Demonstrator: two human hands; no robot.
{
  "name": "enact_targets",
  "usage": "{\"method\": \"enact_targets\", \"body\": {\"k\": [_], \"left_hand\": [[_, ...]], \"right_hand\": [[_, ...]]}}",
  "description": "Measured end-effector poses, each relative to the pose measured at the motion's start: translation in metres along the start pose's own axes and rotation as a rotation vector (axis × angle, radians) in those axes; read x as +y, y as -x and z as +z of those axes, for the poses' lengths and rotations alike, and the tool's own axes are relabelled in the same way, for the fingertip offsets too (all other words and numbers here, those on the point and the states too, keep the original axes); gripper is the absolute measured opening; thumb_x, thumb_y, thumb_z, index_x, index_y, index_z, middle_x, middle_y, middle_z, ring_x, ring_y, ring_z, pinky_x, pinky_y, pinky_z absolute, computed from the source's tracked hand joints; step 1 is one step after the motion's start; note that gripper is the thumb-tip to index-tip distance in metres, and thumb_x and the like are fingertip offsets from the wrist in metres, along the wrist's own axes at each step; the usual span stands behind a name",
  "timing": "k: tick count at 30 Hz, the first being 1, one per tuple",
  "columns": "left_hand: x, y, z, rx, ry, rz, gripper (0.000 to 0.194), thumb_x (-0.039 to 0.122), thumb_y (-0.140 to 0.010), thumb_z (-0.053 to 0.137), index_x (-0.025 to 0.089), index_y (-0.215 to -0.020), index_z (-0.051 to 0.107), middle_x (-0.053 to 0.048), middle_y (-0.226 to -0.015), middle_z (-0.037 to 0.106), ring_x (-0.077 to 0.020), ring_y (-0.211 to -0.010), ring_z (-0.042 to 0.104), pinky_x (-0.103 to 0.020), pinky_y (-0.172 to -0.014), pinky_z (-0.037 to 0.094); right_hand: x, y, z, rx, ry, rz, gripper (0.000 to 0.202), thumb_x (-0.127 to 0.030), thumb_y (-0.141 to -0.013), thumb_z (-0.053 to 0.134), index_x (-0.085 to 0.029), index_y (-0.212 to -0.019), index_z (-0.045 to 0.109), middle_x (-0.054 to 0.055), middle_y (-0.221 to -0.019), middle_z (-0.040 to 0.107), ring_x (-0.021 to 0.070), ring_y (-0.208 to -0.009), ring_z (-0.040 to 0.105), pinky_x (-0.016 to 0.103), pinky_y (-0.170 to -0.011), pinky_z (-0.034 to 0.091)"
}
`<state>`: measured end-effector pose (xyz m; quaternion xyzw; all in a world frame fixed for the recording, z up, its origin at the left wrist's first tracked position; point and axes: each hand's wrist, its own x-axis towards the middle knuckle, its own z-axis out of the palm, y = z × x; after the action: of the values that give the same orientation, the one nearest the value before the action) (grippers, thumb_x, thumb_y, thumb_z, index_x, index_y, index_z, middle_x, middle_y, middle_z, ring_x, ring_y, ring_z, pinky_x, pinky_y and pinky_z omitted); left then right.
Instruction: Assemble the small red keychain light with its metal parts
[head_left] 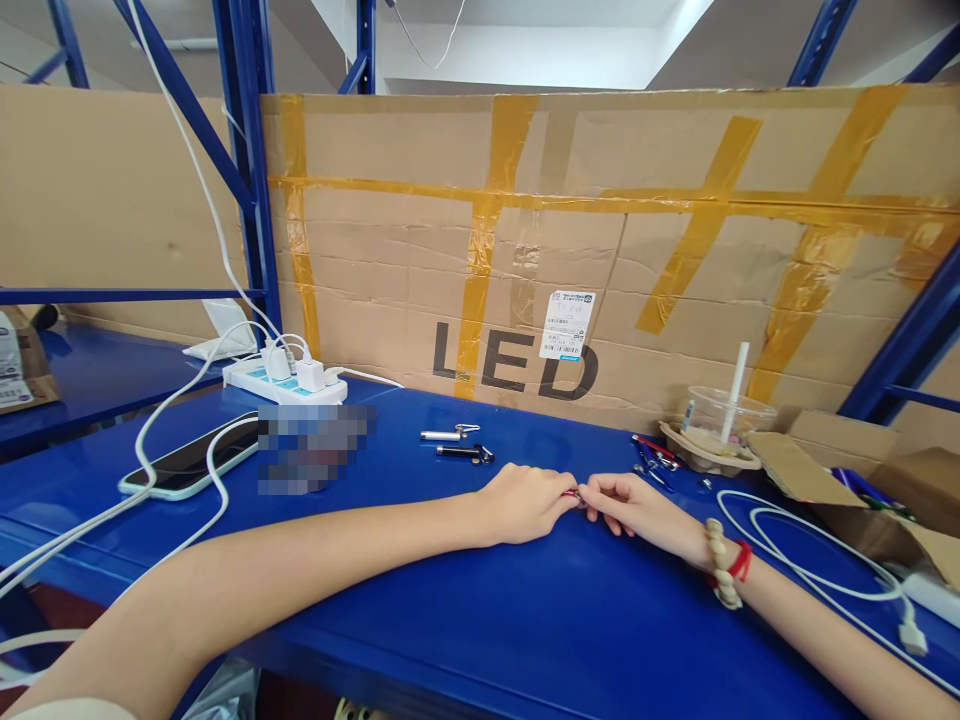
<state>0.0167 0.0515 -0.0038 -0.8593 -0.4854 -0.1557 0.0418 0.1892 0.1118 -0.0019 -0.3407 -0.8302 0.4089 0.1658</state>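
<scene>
Over the middle of the blue table (555, 620), my left hand (525, 503) is closed around a small red item (571, 493), of which only a bit shows between the fingers. My right hand (626, 503) meets it from the right, thumb and index finger pinched at the item's metal end. Behind my left hand lie a black cylinder with a metal clasp (457, 452) and a silver one (441, 436). Several red and blue pieces with metal clasps (656, 460) lie behind my right hand.
A phone (199, 460) and a power strip (285, 383) with white cables are at the left. To the right are a plastic cup in a carton holder (709, 458), an open cardboard box (862, 520) and a coiled white cable (810, 570). Cardboard (405, 270) stands along the back.
</scene>
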Motion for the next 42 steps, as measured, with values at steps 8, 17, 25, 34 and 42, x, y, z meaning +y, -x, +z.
{"method": "enact_targets", "body": {"k": [8,17,25,34,42], "left_hand": [[-0.001,0.0,0.002,0.021,0.005,0.012,0.031,0.034,-0.09,0.023,0.02,-0.089,0.051,0.001,-0.09,0.063,-0.0176,-0.075,0.061,-0.025,-0.055,0.042],[-0.001,0.002,0.003,0.019,-0.011,0.004,0.028,0.034,-0.09,0.024,0.02,-0.089,0.049,0.0,-0.09,0.063,-0.0177,-0.078,0.061,-0.025,-0.058,0.043],[-0.002,0.002,0.003,-0.008,-0.026,-0.002,0.029,0.033,-0.089,0.024,0.02,-0.09,0.049,-0.001,-0.091,0.062,-0.0182,-0.079,0.06,-0.026,-0.057,0.043],[-0.002,0.0,0.002,-0.044,0.017,-0.025,0.028,0.033,-0.089,0.024,0.021,-0.089,0.049,0.0,-0.093,0.061,-0.019,-0.082,0.059,-0.027,-0.059,0.044],[-0.006,-0.001,0.007,-0.027,0.067,-0.109,0.032,0.035,-0.09,0.017,0.023,-0.098,0.045,-0.001,-0.095,0.061,-0.0212,-0.082,0.059,-0.031,-0.062,0.045]], "right_hand": [[0.0,0.0,0.0,-0.012,-0.014,-0.003,0.046,-0.058,-0.072,0.047,-0.013,-0.068,0.052,0.0,-0.063,0.053,0.0045,-0.045,0.04,0.018,-0.04,0.029],[0.005,-0.001,0.001,-0.016,0.026,-0.001,0.05,-0.062,-0.073,0.042,-0.014,-0.069,0.052,0.001,-0.065,0.053,0.0043,-0.044,0.04,0.018,-0.038,0.028],[0.002,-0.002,0.003,-0.002,0.048,0.021,0.049,-0.064,-0.069,0.046,-0.016,-0.067,0.053,0.001,-0.064,0.053,0.0057,-0.044,0.04,0.019,-0.038,0.03],[-0.002,-0.001,0.003,0.047,0.076,0.032,0.041,-0.058,-0.062,0.059,-0.017,-0.062,0.059,0.001,-0.06,0.055,0.0063,-0.044,0.042,0.019,-0.039,0.034],[-0.004,0.0,0.004,0.271,0.048,0.033,0.056,-0.059,-0.055,0.063,-0.015,-0.089,0.062,0.0,-0.05,0.055,0.0067,-0.033,0.04,0.021,-0.03,0.034]]}}
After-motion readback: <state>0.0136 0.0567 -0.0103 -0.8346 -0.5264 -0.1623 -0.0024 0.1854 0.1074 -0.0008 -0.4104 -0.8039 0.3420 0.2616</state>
